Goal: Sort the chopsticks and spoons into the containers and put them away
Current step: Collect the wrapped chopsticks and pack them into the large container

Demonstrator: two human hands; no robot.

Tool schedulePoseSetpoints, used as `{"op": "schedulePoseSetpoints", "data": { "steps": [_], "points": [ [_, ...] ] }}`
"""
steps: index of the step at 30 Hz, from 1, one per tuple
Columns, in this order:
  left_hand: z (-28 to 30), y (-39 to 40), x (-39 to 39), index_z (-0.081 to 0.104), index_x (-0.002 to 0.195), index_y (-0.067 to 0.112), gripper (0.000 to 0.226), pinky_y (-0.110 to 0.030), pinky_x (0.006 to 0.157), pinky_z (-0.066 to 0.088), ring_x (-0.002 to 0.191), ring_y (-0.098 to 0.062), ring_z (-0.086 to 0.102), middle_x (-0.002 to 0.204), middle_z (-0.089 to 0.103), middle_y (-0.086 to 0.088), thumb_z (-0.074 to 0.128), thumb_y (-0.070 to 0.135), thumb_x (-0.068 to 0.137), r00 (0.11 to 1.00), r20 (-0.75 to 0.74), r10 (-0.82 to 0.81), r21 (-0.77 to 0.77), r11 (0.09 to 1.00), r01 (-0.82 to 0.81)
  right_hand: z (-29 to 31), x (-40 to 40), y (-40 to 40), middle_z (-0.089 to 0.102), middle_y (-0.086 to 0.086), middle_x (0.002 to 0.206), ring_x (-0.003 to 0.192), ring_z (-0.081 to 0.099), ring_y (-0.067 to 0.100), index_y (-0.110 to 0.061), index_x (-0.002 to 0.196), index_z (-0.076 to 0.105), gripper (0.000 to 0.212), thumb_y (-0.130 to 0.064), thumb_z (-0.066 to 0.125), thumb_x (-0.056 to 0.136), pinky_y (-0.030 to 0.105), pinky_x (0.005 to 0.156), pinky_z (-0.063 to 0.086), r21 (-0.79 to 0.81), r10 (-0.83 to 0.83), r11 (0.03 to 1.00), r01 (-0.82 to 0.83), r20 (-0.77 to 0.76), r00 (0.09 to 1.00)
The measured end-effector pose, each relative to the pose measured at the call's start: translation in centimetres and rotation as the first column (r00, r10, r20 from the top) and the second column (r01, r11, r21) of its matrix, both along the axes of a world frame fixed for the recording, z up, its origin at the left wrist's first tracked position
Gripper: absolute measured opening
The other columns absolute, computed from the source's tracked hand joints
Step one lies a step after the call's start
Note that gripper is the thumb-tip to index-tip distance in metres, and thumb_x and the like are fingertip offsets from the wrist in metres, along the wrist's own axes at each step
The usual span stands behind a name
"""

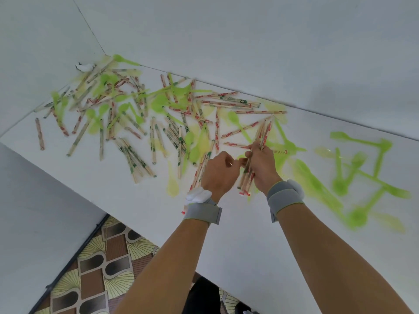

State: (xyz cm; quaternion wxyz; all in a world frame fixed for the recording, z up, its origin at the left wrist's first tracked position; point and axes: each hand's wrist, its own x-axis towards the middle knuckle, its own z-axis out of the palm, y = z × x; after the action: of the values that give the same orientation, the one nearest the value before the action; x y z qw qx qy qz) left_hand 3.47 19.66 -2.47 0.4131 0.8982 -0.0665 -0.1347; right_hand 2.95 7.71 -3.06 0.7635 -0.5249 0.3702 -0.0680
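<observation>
Head view: wrapped chopsticks (pixel 127 141) and green spoons (pixel 362 177) lie scattered over the white table (pixel 113 200); right hand (pixel 263 168) grips a red-printed bundle (pixel 247 177), left hand (pixel 220 173) curled, pinching it

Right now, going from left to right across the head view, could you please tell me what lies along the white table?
Lone wrapped chopstick → dense heap of chopsticks and green spoons → left hand → right hand gripping a chopstick bundle → blurred green spoons lying apart at the right.
</observation>
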Motion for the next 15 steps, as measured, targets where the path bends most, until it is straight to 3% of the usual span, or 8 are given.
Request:
{"op": "schedulePoseSetpoints", "data": {
  "steps": [4, 8, 11, 13, 15],
  "points": [
    [-0.4, 0.5, 5.9, 0.061, 0.096, 0.018, 0.013, -0.031, 0.061, 0.047, 0.074, -0.022, 0.061, 0.089, 0.066, 0.002, 0.053, 0.028, 0.097, 0.997, 0.083, -0.002, 0.052, 0.999, -0.002, -0.1, 2.6, -0.2, 0.038, 0.000, 0.069, 0.046, 0.037, 0.014, -0.015, 0.094, 0.048, 0.028, -0.038, 0.042, 0.108, 0.027, 0.044, 0.038, 0.016, -0.034, 0.999, 0.034, -0.002, 0.999],
    [-2.0, -1.2, 11.0, 0.063, 0.119, 0.012, 0.025, -0.042, 0.082, 0.051, 0.102, -0.028, 0.060, 0.116, 0.063, -0.007, 0.051, 0.022, 0.100, 0.965, 0.167, -0.203, 0.162, 0.971, 0.176, -0.2, 4.4, -0.9, 0.036, 0.000, 0.064, 0.045, 0.027, 0.012, -0.017, 0.086, 0.041, 0.027, -0.031, 0.055, 0.104, 0.022, 0.040, 0.025, -0.023, -0.064, 0.998, 0.064, -0.014, 0.998],
    [-3.2, -2.9, 12.7, 0.062, 0.127, 0.014, 0.031, -0.044, 0.085, 0.050, 0.112, -0.029, 0.056, 0.124, 0.057, -0.006, 0.054, 0.028, 0.100, 0.898, 0.144, -0.416, 0.280, 0.887, 0.366, -0.5, 4.6, -1.5, 0.040, 0.002, 0.061, 0.043, 0.026, 0.011, -0.016, 0.078, 0.045, 0.028, -0.019, 0.061, 0.100, 0.021, 0.039, 0.022, -0.035, -0.114, 0.993, 0.113, -0.038, 0.993],
    [-4.2, -3.9, 12.8, 0.066, 0.125, 0.016, 0.033, -0.043, 0.082, 0.050, 0.111, -0.028, 0.055, 0.121, 0.057, -0.006, 0.061, 0.035, 0.097, 0.816, 0.143, -0.560, 0.354, 0.799, 0.486, -0.8, 4.5, -2.1, 0.048, 0.003, 0.059, 0.039, 0.029, 0.011, -0.012, 0.077, 0.054, 0.023, -0.015, 0.062, 0.098, 0.021, 0.037, 0.023, -0.044, -0.175, 0.984, 0.173, -0.061, 0.983],
    [-5.1, -4.3, 12.2, 0.069, 0.119, 0.016, 0.031, -0.041, 0.080, 0.048, 0.107, -0.029, 0.054, 0.114, 0.059, -0.006, 0.064, 0.035, 0.095, 0.762, 0.202, -0.616, 0.380, 0.766, 0.518, -0.9, 4.0, -2.7, 0.053, 0.003, 0.058, 0.037, 0.031, 0.010, -0.010, 0.080, 0.059, 0.019, -0.014, 0.061, 0.098, 0.020, 0.036, 0.024, -0.041, -0.219, 0.975, 0.217, -0.074, 0.973]
  ]
}}
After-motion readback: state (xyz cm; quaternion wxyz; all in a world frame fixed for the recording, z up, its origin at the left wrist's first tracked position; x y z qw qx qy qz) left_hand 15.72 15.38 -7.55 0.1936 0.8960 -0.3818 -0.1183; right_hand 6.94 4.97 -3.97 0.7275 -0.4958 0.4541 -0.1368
